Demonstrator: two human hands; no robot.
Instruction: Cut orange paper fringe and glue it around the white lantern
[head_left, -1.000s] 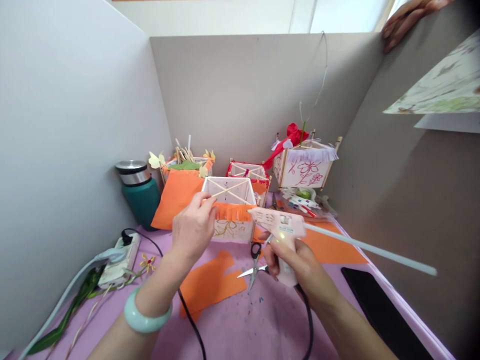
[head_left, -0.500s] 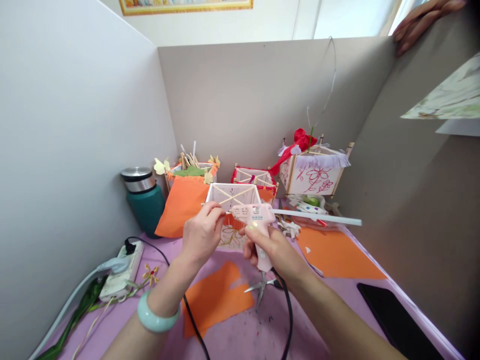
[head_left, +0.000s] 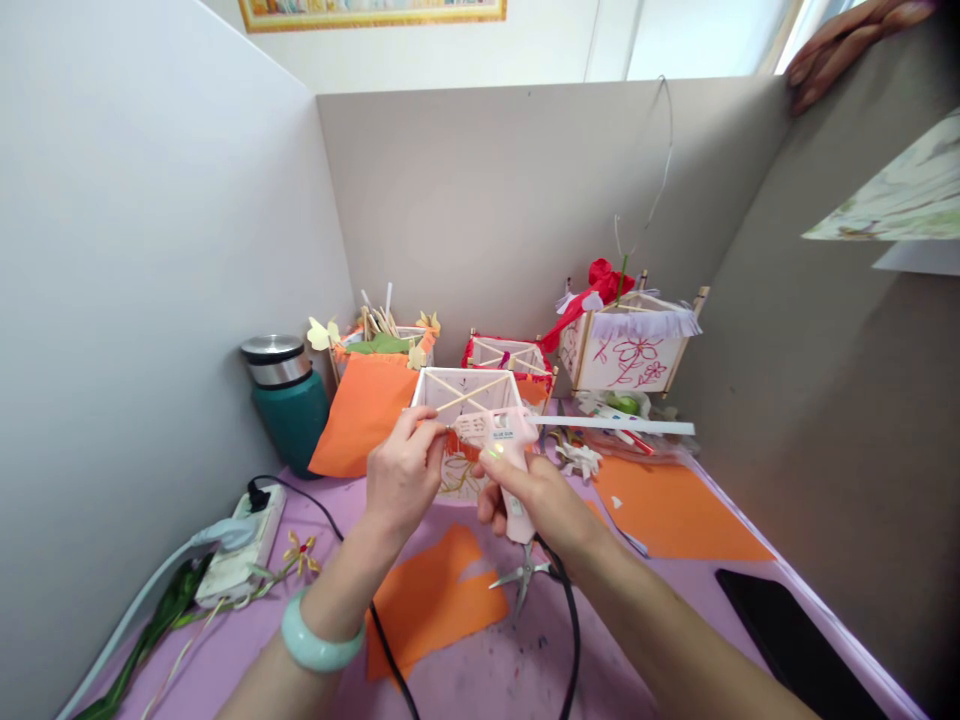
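Note:
My right hand [head_left: 529, 490] is wrapped round the handle of a pink glue gun [head_left: 504, 430], its nozzle pointing left. A long white glue stick [head_left: 615, 425] sticks out of the gun's back end. Close to the nozzle, my left hand [head_left: 405, 465] pinches something too small to make out. Just behind both hands stands a white paper lantern [head_left: 463, 478] with crossed sticks over its open top and a flower drawn on its front. Below the gun, scissors [head_left: 523, 577] lie spread on the purple tablecloth [head_left: 480, 690], beside a cut orange sheet [head_left: 431, 610].
A teal bottle [head_left: 289, 410] and a power strip [head_left: 244, 545] stand at the left. More decorated lanterns line the back, one with red flowers [head_left: 637, 345]. A black phone [head_left: 795, 640] lies at the right. Another person's hand [head_left: 847, 50] rests on the partition.
The glue gun has shifted slightly left, with its nozzle closer to my left hand's fingertips. My left hand has barely moved.

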